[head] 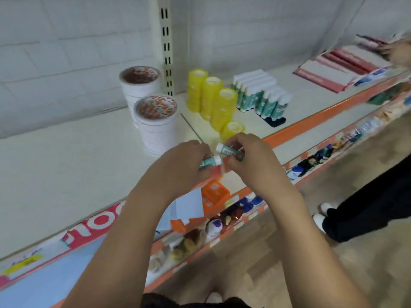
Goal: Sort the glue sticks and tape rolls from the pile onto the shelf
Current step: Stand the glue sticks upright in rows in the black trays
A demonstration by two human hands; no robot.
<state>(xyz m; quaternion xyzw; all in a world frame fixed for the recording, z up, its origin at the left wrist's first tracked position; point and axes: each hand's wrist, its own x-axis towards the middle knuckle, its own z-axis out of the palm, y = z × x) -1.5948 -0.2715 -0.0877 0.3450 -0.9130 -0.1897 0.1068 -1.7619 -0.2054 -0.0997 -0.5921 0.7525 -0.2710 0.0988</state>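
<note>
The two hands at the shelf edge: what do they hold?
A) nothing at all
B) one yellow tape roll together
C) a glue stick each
C: the left hand grips one teal glue stick and the right hand holds a second glue stick.

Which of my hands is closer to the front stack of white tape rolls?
Left. The left hand is beside the front white stack; the right hand is farther right.

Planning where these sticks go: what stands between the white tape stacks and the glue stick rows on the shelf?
In the head view, four stacks of yellow tape rolls stand between the white tape stacks and the glue stick rows.
</note>
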